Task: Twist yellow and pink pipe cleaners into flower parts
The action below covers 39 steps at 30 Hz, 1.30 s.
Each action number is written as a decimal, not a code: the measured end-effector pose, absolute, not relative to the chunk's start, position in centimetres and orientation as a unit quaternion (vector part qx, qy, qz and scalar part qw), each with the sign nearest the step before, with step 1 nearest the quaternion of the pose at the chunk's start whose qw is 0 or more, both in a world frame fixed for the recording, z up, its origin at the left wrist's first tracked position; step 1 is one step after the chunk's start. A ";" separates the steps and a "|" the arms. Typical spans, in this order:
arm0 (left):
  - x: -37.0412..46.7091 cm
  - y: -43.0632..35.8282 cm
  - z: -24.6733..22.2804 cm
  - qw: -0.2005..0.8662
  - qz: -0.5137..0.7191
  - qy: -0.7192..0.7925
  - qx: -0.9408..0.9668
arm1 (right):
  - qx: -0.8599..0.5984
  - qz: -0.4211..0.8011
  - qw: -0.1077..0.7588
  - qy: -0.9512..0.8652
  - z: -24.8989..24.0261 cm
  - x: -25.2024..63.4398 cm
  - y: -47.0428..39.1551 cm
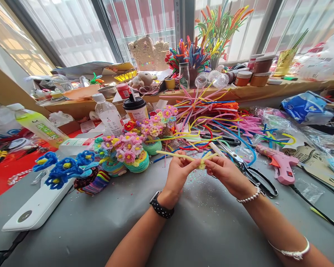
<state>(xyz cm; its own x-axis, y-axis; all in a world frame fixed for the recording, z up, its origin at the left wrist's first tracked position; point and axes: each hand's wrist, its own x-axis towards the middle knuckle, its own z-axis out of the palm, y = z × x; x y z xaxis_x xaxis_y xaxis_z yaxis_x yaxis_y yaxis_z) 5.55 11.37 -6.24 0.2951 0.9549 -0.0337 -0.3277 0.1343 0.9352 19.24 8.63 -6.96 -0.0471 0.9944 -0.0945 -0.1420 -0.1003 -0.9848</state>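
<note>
A pale yellow pipe cleaner is held between both hands over the grey table, bent into a small looped shape where the fingertips meet. My left hand pinches it with thumb and finger, and one straight end sticks out to the left. From the other side my right hand grips the looped part near a crossing of strands. Black-handled scissors lie just beyond my right hand. Left of my hands stand pots of pink pipe-cleaner flowers and a striped pot with blue flowers.
A pink glue gun with a black cord lies at the right. Bundles of coloured pipe cleaners cover the back. A lidded cup, a clear bottle, a green drink bottle and a white device stand or lie leftward.
</note>
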 end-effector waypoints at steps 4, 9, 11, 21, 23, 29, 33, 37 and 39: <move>5.6 11.4 -6.3 0.697 0.466 0.340 0.425 | -0.450 0.598 0.507 -0.427 -7.3 19.3 8.7; 5.7 11.2 -6.3 0.659 0.505 0.327 0.452 | -0.402 0.682 0.501 -0.349 -7.5 19.2 8.6; 5.7 11.1 -6.2 0.652 0.506 0.319 0.465 | -0.392 0.699 0.494 -0.337 -7.5 19.0 8.5; 5.3 11.5 -6.3 0.670 0.499 0.324 0.444 | -0.460 0.537 0.486 -0.514 -6.5 19.1 8.5; 5.3 11.6 -6.4 0.670 0.497 0.332 0.441 | -0.479 0.494 0.492 -0.534 -6.4 19.6 8.6; 5.3 11.7 -6.6 0.658 0.484 0.351 0.458 | -0.494 0.282 0.490 -0.661 -6.1 20.7 8.5; 5.3 11.7 -6.5 0.682 0.485 0.344 0.426 | -0.492 0.183 0.502 -0.687 -5.9 20.4 8.2; 5.3 11.5 -6.0 0.760 0.423 0.323 0.373 | -0.516 0.053 0.535 -0.667 -6.5 19.6 8.0; 5.3 11.3 -5.8 0.773 0.396 0.318 0.380 | -0.505 -0.015 0.527 -0.683 -6.9 19.2 7.9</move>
